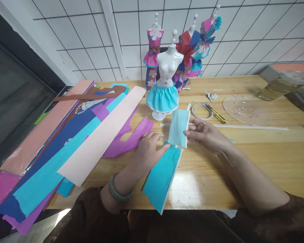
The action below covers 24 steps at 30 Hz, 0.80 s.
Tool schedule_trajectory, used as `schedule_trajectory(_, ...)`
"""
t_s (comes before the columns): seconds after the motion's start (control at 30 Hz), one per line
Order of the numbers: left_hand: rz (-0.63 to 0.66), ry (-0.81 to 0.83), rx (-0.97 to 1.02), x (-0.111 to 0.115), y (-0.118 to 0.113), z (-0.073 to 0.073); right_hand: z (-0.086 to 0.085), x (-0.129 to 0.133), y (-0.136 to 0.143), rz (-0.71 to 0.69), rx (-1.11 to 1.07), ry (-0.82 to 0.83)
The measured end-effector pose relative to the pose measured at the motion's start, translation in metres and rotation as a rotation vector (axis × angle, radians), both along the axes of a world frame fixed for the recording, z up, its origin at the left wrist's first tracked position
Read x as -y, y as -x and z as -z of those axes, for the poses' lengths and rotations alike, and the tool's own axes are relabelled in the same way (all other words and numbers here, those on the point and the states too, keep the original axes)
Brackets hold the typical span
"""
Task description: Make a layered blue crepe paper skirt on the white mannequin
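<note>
My right hand (205,135) pinches the white-edged right side of a small light blue crepe paper piece (177,126), holding it up above the table. My left hand (150,148) has its fingers loosely bent and its thumb stretched away from them. That thumb reaches the top end of a turquoise crepe paper strip (162,179), which has a white band along its right edge and lies toward the table's front. Just behind the held piece stands a white mannequin (170,60) with a bare torso and a gathered turquoise skirt (162,98).
Crepe paper sheets and a pale pink strip (103,135) cover the left side. Purple scraps (131,138) lie beside my left hand. To the right are a tape roll (202,112), a yellow cutter (219,116), a clear plate (245,110) and a drink cup (281,87). Dressed mannequins (154,47) stand behind.
</note>
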<state>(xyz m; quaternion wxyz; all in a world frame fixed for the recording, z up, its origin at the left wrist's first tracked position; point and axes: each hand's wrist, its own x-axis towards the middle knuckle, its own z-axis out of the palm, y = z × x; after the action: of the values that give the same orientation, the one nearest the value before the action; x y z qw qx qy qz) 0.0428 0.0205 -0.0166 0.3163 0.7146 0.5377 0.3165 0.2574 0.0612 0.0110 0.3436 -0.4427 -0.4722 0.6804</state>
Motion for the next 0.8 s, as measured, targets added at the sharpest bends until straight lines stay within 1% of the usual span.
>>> schedule_trajectory(0.07, -0.012, 0.149, 0.252, -0.003, -0.001, -0.001, -0.001, 0.003, 0.004, -0.024, -0.039, 0.014)
schedule_trajectory(0.13, 0.007, 0.319, 0.507, -0.006, -0.002, -0.002, -0.001, 0.004, 0.007, -0.059, -0.052, 0.004)
schedule_trajectory(0.2, 0.030, 0.412, 0.651, -0.009, -0.002, -0.002, 0.001, 0.005, 0.008, -0.063, -0.039, -0.011)
schedule_trajectory(0.27, 0.027, 0.413, 0.662, -0.011, -0.001, -0.002, 0.004, 0.004, 0.007, -0.049, -0.008, -0.025)
schedule_trajectory(0.47, -0.005, 0.325, 0.542, -0.012, -0.001, 0.005, 0.013, 0.000, 0.005, -0.040, 0.112, -0.108)
schedule_trajectory(0.6, -0.026, 0.270, 0.493, -0.014, -0.002, 0.009, 0.012, 0.002, 0.005, -0.059, 0.182, -0.128)
schedule_trajectory(0.8, -0.017, 0.231, 0.481, -0.019, -0.004, 0.015, 0.009, 0.005, 0.001, -0.069, 0.328, -0.238)
